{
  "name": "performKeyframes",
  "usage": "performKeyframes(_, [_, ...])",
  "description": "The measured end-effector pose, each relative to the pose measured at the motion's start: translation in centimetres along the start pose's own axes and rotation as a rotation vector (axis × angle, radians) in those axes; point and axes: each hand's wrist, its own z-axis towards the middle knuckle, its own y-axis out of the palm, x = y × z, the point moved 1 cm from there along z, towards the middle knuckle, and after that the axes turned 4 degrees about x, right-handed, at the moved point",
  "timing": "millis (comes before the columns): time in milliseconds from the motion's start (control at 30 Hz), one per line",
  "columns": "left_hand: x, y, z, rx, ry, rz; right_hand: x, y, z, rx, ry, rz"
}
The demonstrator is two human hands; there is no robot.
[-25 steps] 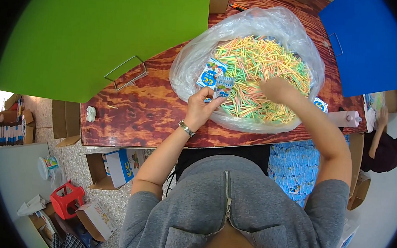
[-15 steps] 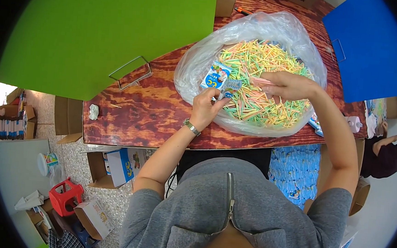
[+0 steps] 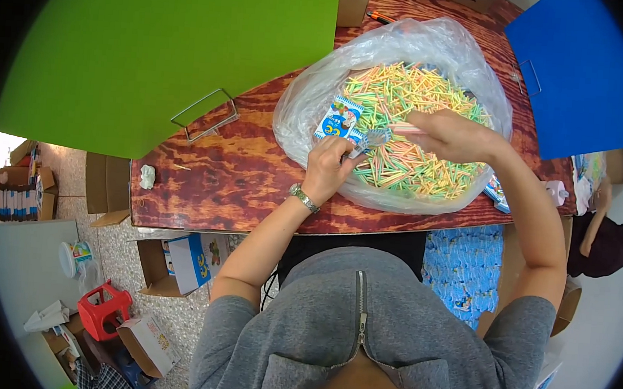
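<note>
My left hand (image 3: 330, 168) is closed on a small clear-and-blue packet (image 3: 376, 137), its mouth facing right. Blue-and-white printed packets (image 3: 339, 115) lie just above the left fingers; whether those fingers also touch them I cannot tell. In my right hand (image 3: 454, 136), a few pale pink sticks (image 3: 405, 129) are pinched, their ends at the packet's mouth. Beneath both hands, a large clear plastic bag (image 3: 299, 110) lies open, full of thin pink, yellow and green sticks (image 3: 416, 90). How far the sticks reach into the packet is hard to make out.
The bag rests on a red wood-grain table (image 3: 218, 188). A green panel (image 3: 192, 41) stands left, a blue panel (image 3: 587, 76) right. Crumpled tissue (image 3: 147, 176) lies near the left edge. Many blue packets (image 3: 462, 266) fill a box below. Another person (image 3: 604, 244) is far right.
The small packet has shifted slightly right, and its mouth now meets the sticks' ends. My right hand has turned a little, still pinching the sticks. The other person's arm has risen.
</note>
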Motion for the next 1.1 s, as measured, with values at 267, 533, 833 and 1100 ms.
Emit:
performKeyframes(267, [0.6, 0.2, 0.8, -0.040, 0.021, 0.020, -2.0, -0.8, 0.3, -0.075, 0.014, -0.200])
performKeyframes(533, [1.2, 0.1, 0.9, -0.060, 0.138, 0.048, -3.2, -2.0, 1.7, -0.308, 0.102, -0.352])
performKeyframes(833, [1.8, 0.8, 1.9, -0.081, 0.161, 0.039, -5.7, -1.3, 1.7, -0.185, 0.072, -0.595])
performKeyframes(1100, [0.9, 2.0, 2.4, -0.071, 0.160, -0.116, -1.1, -2.4, 0.0, 0.138, -0.080, -0.289])
